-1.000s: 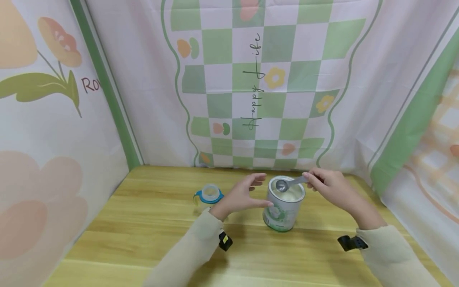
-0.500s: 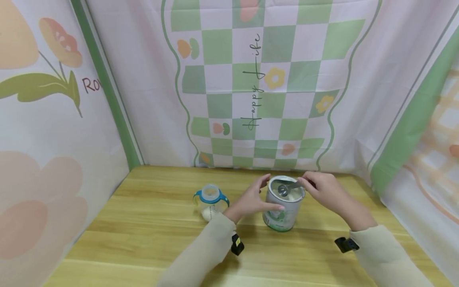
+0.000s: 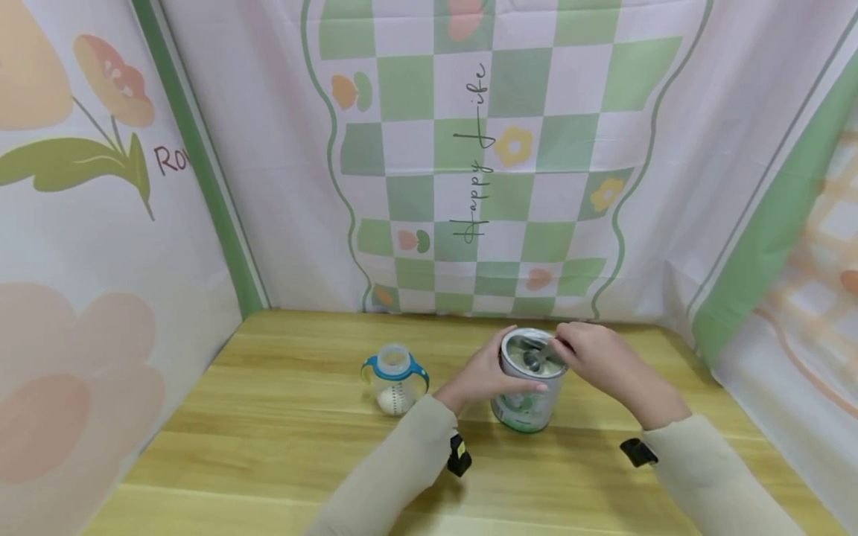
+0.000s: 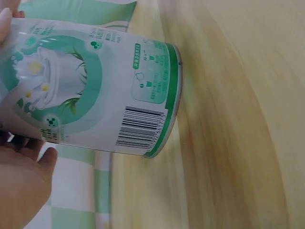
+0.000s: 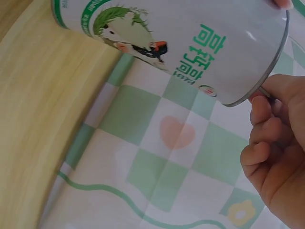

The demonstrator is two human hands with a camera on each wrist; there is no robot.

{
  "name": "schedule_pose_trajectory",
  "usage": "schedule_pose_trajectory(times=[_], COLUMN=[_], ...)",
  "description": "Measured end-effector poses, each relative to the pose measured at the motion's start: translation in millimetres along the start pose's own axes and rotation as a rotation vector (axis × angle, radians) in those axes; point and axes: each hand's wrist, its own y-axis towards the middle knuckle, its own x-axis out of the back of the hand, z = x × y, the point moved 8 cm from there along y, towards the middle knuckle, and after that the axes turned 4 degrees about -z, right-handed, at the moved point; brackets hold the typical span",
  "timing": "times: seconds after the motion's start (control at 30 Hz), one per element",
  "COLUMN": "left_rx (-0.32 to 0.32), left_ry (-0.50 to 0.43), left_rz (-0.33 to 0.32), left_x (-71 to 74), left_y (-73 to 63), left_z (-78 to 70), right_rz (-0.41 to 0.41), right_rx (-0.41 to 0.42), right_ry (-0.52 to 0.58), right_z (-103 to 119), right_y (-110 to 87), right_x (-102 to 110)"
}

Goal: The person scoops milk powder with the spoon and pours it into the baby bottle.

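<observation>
The can [image 3: 526, 408], white with green printing, stands upright on the right half of the wood-grain surface [image 3: 268, 417], its mouth open and pale powder [image 3: 518, 360] visible inside. The left-hand grip [image 3: 485, 376] is clasped round the can's left side, thumb across the near wall and fingers towards the far side. The right-hand grip [image 3: 596, 365] is pinched on the handle of the grey scoop [image 3: 532, 362], whose bowl lies within the mouth; how deeply it sits in the powder cannot be told. Left of the can, and apart from it, the bottle [image 3: 395, 393] stands upright, with blue handles and pale contents low inside. For what appears to be scooping, the left-hand grip should brace the can so that it neither slides nor tips, while the right-hand grip would best draw the bowl through in a shallow arc. Levelling over the opening should return loose powder; a tilted bowl or knocked rim could spill it.
</observation>
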Motion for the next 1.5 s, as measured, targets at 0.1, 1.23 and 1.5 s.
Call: schedule_pose_trajectory(times=[0.1, 1.23, 1.5], left_rx=[-0.006, -0.057, -0.037], left_ry=[-0.008, -0.047, -0.012], left_rz=[-0.002, 0.066, 0.036], left_x=[0.1, -4.3, -2.4], left_y=[1.2, 0.2, -1.3], left_z=[2.9, 3.2, 4.5], right_rz=[0.039, 0.283, 0.275], right_rx=[0.010, 0.013, -0.150], right_ry=[-0.009, 0.365, 0.440], right_z=[3.7, 17.4, -1.7], right_y=[2.8, 8.4, -1.3], right_x=[-1.4, -9.8, -13.9])
